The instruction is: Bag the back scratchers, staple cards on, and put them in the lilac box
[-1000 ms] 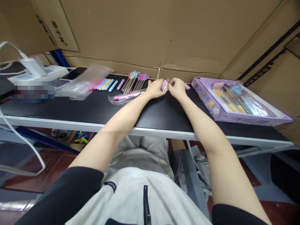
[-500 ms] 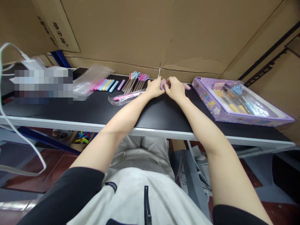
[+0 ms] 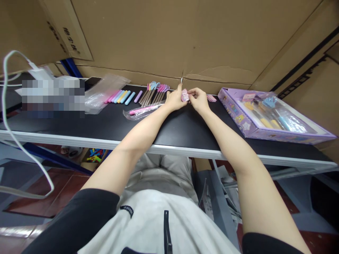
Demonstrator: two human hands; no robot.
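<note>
Both my hands meet at the far middle of the black table [image 3: 185,130]. My left hand [image 3: 175,100] and my right hand [image 3: 199,99] pinch a small pink packet [image 3: 184,95] between their fingertips, held just above the tabletop. Just left of my left hand lies a pink tool in a clear plastic sleeve [image 3: 143,110]. Beyond it stands a row of small metal tools with pink and blue heads [image 3: 155,92], and beside that a row of pastel handles [image 3: 122,96]. Another small pink packet [image 3: 211,98] lies right of my right hand.
A purple gift box [image 3: 267,115] with tools under clear film sits at the right. Clear plastic bags [image 3: 104,90] lie at the left, near a white charger with a cable [image 3: 16,116]. Cardboard walls [image 3: 169,38] close the back. Bags and boxes lie under the table.
My hands have lifted slightly and drawn a little apart, so the pink packet shows between the fingertips again. The camera has tilted a bit.
</note>
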